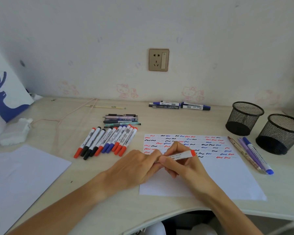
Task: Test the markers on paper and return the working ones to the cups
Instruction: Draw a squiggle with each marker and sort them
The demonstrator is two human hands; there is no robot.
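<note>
Both hands meet over the left part of the test paper, which carries rows of red, blue and black squiggles. My right hand grips a white marker with a red end, lying level and pointing right. My left hand pinches the marker's left end; that end is hidden by the fingers. Several red, black and blue markers lie in a row left of the paper. Two black mesh cups stand at the right.
A pile of thin pens lies behind the marker row. More blue markers sit by the wall. Three pens lie between the paper and the nearer cup. A blank sheet covers the left front. A cord trails across the desk.
</note>
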